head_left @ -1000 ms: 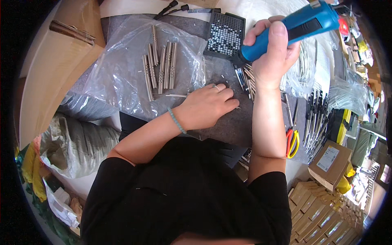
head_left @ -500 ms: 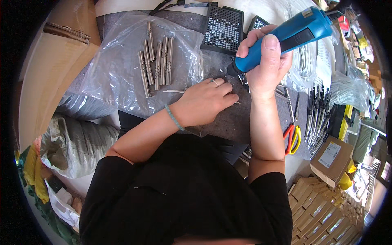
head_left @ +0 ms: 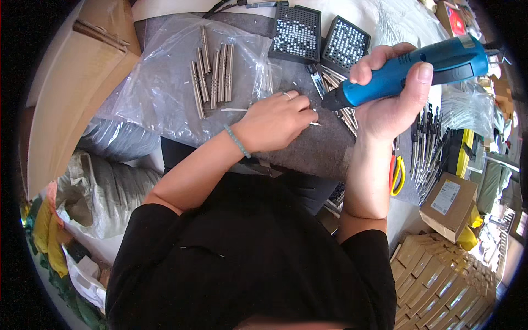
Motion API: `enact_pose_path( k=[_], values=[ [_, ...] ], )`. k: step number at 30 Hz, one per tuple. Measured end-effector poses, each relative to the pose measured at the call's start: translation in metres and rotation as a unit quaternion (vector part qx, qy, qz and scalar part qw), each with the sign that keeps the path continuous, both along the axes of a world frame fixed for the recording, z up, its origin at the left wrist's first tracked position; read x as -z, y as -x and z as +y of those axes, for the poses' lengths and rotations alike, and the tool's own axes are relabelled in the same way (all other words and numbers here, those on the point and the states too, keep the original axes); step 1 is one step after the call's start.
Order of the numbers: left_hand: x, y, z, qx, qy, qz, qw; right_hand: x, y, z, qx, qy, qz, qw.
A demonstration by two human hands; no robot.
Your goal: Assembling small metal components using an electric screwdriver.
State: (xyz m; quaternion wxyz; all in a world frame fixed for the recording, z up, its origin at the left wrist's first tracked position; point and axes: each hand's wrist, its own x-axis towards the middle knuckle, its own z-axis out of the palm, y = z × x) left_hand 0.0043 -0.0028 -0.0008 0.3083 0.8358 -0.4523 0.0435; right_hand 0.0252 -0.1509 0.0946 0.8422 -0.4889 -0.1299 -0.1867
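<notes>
My right hand (head_left: 393,107) is wrapped round a blue electric screwdriver (head_left: 407,71), its thumb raised beside the black lever. The tool lies tilted, its black nose pointing down and left towards the table. Just left of that nose, my left hand (head_left: 279,122) rests low over the grey mat (head_left: 316,151), fingers curled together. A small pointed metal piece (head_left: 315,124) sticks out from its fingertips; the rest is hidden. Several perforated metal tubes (head_left: 221,71) lie on a clear plastic bag (head_left: 159,71) left of that hand. Slim metal rods (head_left: 346,118) lie under the screwdriver.
Two black hole trays with small silvery parts, a left tray (head_left: 291,56) and a right tray (head_left: 335,65), stand beyond my hands. Red-and-yellow-handled pliers or scissors (head_left: 397,176) and black-ended rods (head_left: 426,143) lie at right. Cardboard boxes flank the table, including a small box (head_left: 448,206).
My right hand has carried the screwdriver right and slightly down, away from my left hand, uncovering the second tray and the rods. The left hand has barely moved.
</notes>
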Motion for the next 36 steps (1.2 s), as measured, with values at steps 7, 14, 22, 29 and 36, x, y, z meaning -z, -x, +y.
enact_pose_path(
  k=[7, 14, 22, 29, 36],
  values=[
    [-0.003, 0.000, -0.001, -0.012, 0.024, 0.003, 1.000, 0.000, 0.018, -0.003, 0.003, -0.004, 0.005, 1.000],
    [-0.001, 0.000, -0.001, -0.012, 0.016, -0.010, 1.000, 0.009, 0.021, -0.001, 0.012, 0.004, -0.003, 1.000],
    [-0.001, 0.001, -0.002, -0.014, 0.001, -0.007, 1.000, 0.011, 0.023, 0.003, 0.010, 0.020, -0.028, 0.999],
    [-0.002, 0.000, -0.002, -0.014, -0.008, -0.010, 1.000, 0.017, 0.023, 0.001, -0.043, 0.034, -0.059, 0.997],
    [0.000, -0.003, -0.002, -0.004, 0.001, 0.005, 1.000, 0.022, 0.022, -0.002, -0.054, 0.014, -0.057, 0.997]
  ],
)
